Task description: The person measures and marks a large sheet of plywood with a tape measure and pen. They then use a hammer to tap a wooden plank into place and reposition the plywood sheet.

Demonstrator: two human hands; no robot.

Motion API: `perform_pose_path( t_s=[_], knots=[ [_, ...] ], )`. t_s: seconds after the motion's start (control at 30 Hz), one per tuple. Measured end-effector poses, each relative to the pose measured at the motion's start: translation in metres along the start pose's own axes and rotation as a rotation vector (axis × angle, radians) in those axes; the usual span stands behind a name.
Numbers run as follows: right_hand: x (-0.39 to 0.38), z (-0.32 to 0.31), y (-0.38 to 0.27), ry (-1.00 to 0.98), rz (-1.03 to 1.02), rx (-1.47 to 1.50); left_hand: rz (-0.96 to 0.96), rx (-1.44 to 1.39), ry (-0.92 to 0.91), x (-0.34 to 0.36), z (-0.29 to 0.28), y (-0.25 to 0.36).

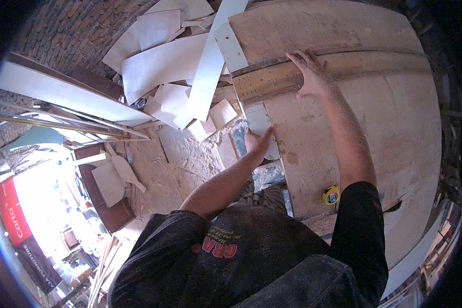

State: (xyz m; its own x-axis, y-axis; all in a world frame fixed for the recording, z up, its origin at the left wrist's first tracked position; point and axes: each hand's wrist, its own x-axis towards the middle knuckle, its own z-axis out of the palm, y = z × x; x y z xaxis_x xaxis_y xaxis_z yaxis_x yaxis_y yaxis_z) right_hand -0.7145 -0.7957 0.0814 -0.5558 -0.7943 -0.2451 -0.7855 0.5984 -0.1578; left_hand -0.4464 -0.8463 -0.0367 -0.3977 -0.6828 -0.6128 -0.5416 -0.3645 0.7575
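Fingers spread, my right hand [313,77] rests on a long wooden strip [369,65] that crosses the plywood-topped table [354,123]. Nothing shows in its grasp. Closer to me, my left hand [259,142] is wrapped over a narrow white board [259,117] at the table's left edge, partly covering it. The far end of this board lies near the strip. A yellow tape measure [331,195] sits on the tabletop beside my right forearm.
A dark toothed saw blade [393,207] pokes through the tabletop by my right sleeve. Board offcuts [161,66] are heaped at the far left, with a long white plank [210,72] across them. Sawdust [195,154] covers the floor. Long panels [72,92] lean at left.
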Motion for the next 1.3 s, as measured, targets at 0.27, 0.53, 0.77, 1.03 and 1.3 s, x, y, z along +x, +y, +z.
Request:
perform_pose_path(
  t_s=[0.27,0.53,0.77,1.03,1.3],
  knots=[
    [0.000,0.003,0.005,0.103,-0.064,0.110,-0.067,-0.024,-0.056,-0.002,-0.007,0.010],
    [-0.003,0.005,0.005,0.128,-0.110,0.137,-0.049,0.059,-0.055,-0.012,-0.011,0.029],
    [-0.039,0.032,0.017,0.419,0.010,0.058,-0.066,-0.200,-0.334,0.009,0.007,-0.003],
    [-0.330,0.088,-0.002,0.762,0.805,0.334,-0.225,-0.148,-0.715,0.034,-0.012,0.001],
    [-0.705,0.244,-0.035,1.055,2.005,-0.116,-0.309,0.102,-0.666,0.015,-0.015,0.031]
  ],
)
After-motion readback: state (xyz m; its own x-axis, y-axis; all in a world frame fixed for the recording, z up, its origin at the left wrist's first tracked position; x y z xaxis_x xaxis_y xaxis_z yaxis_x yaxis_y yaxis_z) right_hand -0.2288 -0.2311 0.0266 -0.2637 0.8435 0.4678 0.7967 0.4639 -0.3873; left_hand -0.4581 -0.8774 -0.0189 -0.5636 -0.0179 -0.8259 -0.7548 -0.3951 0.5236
